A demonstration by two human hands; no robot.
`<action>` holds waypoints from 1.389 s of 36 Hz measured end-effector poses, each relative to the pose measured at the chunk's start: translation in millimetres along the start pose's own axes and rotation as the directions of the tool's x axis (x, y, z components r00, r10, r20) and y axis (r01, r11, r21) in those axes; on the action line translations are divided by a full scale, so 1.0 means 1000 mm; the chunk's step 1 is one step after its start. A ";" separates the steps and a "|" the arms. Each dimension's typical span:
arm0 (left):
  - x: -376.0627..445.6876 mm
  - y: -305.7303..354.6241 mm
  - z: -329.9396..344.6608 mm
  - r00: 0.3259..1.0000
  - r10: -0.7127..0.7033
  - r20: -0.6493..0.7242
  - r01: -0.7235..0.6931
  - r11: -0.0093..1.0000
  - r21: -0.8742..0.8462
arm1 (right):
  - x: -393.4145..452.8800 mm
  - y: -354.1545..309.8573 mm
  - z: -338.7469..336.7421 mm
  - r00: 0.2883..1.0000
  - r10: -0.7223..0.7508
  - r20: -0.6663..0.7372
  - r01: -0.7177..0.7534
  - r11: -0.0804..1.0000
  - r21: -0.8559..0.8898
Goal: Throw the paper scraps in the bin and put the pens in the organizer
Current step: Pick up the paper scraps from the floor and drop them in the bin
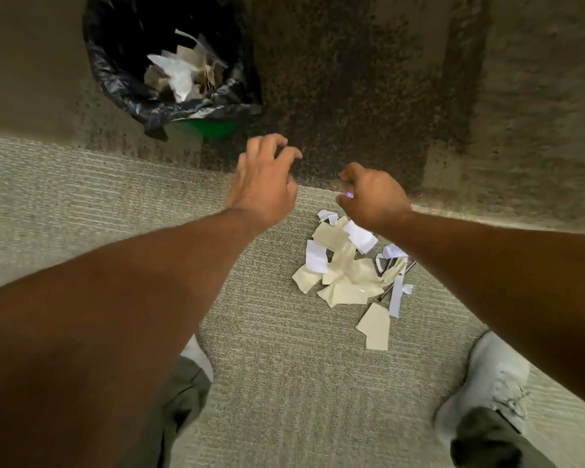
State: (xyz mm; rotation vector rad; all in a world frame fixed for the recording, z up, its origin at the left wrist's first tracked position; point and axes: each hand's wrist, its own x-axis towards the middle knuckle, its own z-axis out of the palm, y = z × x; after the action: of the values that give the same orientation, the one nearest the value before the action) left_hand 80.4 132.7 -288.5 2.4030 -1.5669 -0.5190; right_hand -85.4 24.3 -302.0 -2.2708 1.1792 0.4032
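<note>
A pile of cream and white paper scraps (pixel 345 271) lies on the light carpet in front of my feet. Dark thin pens (pixel 387 265) poke out from under the pile's right side, mostly hidden. A green bin with a black liner (pixel 115 86) stands at the upper left, and more scraps (pixel 183 76) lie inside it. My left hand (pixel 264 184) hovers between bin and pile, fingers spread and curled, empty. My right hand (pixel 372 197) hangs over the pile's far edge with its back to me. Its fingers curl under, so what they hold is hidden. No organizer is in view.
A dark, stained stretch of carpet (pixel 352 96) runs beyond the hands, to the right of the bin. My white shoes stand at the bottom, the left shoe (pixel 196 356) partly under my arm and the right shoe (pixel 487 383) near the pile.
</note>
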 end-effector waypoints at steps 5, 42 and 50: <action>-0.009 0.013 0.039 0.987 -0.034 0.156 0.026 0.998 0.049 | -0.010 0.033 0.026 0.998 -0.008 0.060 0.018 0.987 -0.161; -0.011 0.036 0.145 0.909 -0.060 0.414 0.054 0.998 0.026 | 0.008 0.099 0.083 0.981 -0.004 0.193 0.019 0.997 -0.078; -0.024 0.036 0.142 0.966 -0.166 0.199 0.191 0.975 -0.111 | -0.004 0.108 0.060 0.999 0.007 0.053 -0.015 0.991 0.134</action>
State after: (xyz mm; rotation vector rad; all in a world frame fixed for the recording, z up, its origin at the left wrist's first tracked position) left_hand -16.8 140.6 -400.0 2.4691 -1.3423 -0.8796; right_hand -177.7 11.7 -383.8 -2.1271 1.1575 0.3742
